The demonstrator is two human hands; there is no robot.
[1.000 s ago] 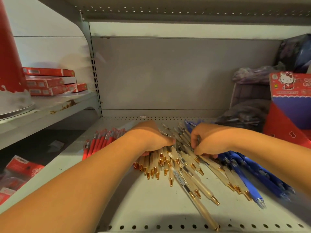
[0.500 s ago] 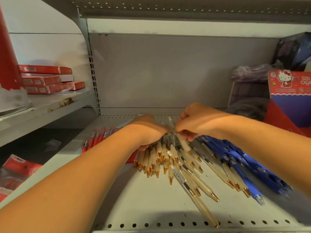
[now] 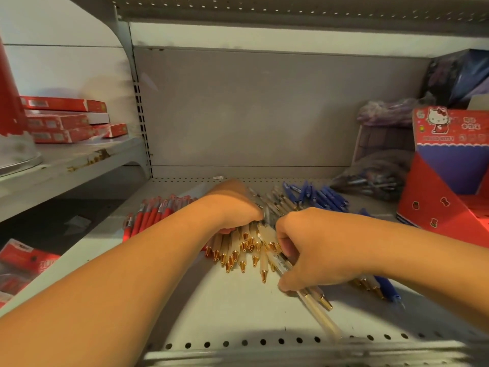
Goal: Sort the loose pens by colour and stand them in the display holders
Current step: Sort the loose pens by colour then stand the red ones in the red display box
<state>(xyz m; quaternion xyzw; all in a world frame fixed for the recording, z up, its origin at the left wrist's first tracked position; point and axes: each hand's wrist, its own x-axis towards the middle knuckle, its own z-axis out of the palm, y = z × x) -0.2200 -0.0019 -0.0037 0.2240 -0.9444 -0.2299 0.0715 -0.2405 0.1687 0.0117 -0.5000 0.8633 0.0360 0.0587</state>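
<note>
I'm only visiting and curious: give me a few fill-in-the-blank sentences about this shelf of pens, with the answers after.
1. The red pens lie to the ___ of the left hand.
2. Both hands are on the cream pens, whose tips are ___.
3. The pens behind the right hand are ___.
4. The box with the cartoon cat stands at the ___ end of the shelf.

Missing words: left; gold; blue; right.

Left hand (image 3: 232, 205) fingers hidden among cream pens (image 3: 248, 245); red pens (image 3: 148, 215) partly behind forearm (image 3: 158, 250); shelf front edge (image 3: 264, 356) blurred.
</note>
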